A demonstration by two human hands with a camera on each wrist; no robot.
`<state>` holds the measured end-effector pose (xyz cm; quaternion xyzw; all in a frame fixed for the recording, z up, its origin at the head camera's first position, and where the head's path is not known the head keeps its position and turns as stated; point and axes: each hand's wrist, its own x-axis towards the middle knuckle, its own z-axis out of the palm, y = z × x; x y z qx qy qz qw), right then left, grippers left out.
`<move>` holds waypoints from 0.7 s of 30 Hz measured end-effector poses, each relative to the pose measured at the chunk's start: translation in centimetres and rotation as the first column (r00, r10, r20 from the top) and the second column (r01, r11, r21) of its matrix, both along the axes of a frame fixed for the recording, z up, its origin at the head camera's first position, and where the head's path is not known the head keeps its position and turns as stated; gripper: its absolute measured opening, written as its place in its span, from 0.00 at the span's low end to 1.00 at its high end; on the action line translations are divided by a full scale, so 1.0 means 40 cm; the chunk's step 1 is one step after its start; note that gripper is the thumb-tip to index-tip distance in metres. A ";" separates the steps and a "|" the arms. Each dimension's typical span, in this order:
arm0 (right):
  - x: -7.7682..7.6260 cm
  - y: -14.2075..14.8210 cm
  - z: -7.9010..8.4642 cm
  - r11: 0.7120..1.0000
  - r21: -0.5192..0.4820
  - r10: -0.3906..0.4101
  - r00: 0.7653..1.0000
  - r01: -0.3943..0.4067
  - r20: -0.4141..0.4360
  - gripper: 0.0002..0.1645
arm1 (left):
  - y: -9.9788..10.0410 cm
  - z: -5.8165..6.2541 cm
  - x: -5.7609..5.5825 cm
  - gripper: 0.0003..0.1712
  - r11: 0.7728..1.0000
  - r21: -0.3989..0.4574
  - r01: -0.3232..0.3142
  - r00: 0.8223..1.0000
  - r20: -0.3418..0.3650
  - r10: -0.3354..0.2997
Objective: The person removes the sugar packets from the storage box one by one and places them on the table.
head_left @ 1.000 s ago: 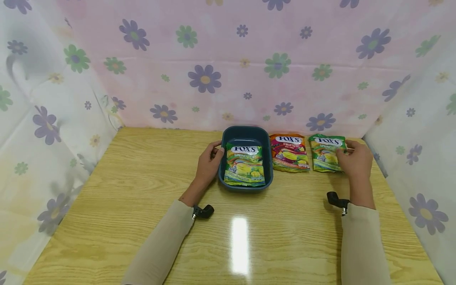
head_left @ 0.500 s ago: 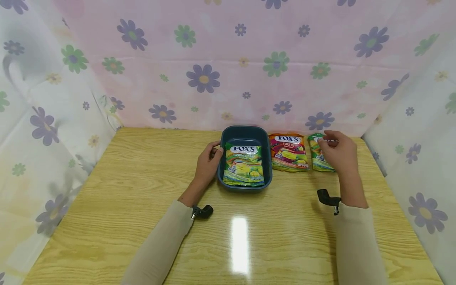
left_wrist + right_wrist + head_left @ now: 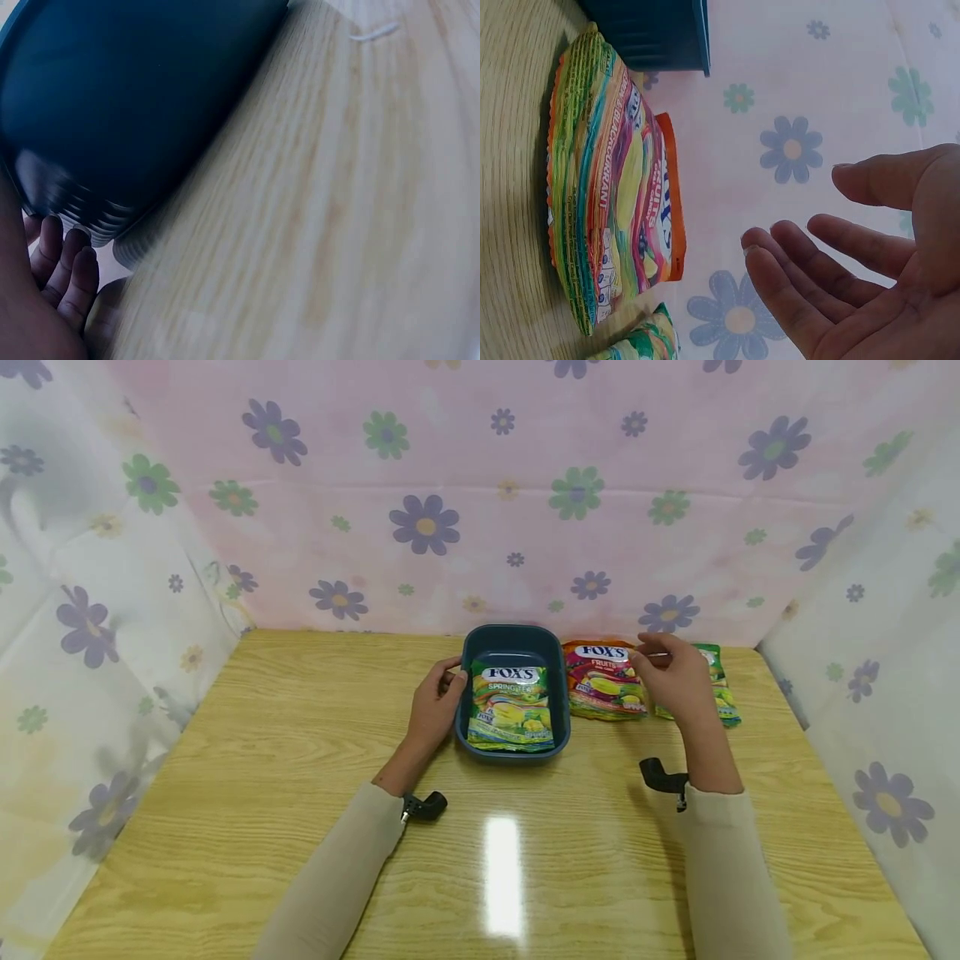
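A dark blue plastic bin (image 3: 513, 757) stands near the back of the table with a green Fox's Spring Tea candy bag (image 3: 510, 710) lying inside. My left hand (image 3: 435, 703) holds the bin's left side, thumb at the rim; in the left wrist view its fingertips (image 3: 51, 225) meet the outer wall. To the right of the bin lies a red and orange Fox's Fruits candy bag (image 3: 600, 681). My right hand (image 3: 678, 681) hovers by that bag's right edge, fingers spread and holding nothing. It partly covers a second green candy bag (image 3: 722, 693) farther right.
A flowered cloth (image 3: 480, 485) hangs behind the table and along both sides. The wooden table (image 3: 337, 693) extends in front of the bin and bags. Black wrist cameras (image 3: 427, 807) sit at both sleeves.
My right hand has let go of the right-hand green bag and moved left to the red bag's edge. The green bag sits slightly turned. My left hand has stayed at the bin.
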<state>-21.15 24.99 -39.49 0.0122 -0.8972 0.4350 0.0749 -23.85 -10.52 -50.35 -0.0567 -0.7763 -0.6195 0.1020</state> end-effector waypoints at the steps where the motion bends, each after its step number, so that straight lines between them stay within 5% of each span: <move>1: 0.001 -0.003 0.001 1.000 -0.006 0.000 1.000 0.000 0.005 0.30 | 0.001 0.000 0.000 0.22 1.000 0.000 0.001 1.000 0.001 -0.001; 21: -0.014 -0.142 0.002 0.986 -0.016 0.167 0.986 -0.166 0.017 0.27 | 0.002 -0.003 -0.004 0.21 1.000 -0.016 -0.011 1.000 0.008 0.011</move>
